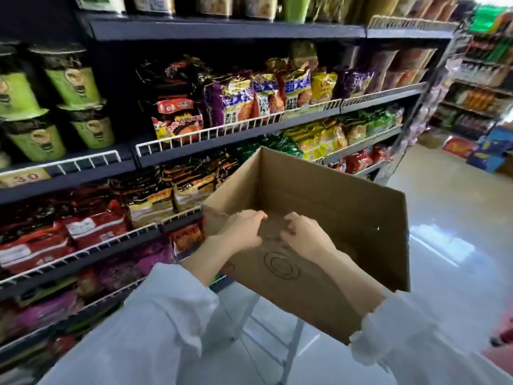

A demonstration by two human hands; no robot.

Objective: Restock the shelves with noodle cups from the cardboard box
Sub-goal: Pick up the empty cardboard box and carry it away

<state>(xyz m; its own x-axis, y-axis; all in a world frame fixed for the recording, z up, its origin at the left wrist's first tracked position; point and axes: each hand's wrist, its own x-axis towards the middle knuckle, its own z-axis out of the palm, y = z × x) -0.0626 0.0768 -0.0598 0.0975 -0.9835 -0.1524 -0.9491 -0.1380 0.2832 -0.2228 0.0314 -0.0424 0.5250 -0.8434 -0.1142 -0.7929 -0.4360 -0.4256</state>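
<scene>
A: Where is the cardboard box [319, 195]?
B: Beside the shelves [222, 145], open.
A: And the hands?
B: Left hand [243, 230] and right hand [304, 234] both grip its near flap; green noodle cups [75, 81] sit upper left.

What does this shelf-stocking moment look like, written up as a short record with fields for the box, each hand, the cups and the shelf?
box: cardboard box, open, inside looks empty, no cups visible
left hand: reaching into the box, fingers curled at its near wall
right hand: reaching in beside the left, fingers curled, grip unclear
noodle cups: green, stacked on the shelf at far left
shelf: dark, white wire rail, noodle packets along it
</scene>
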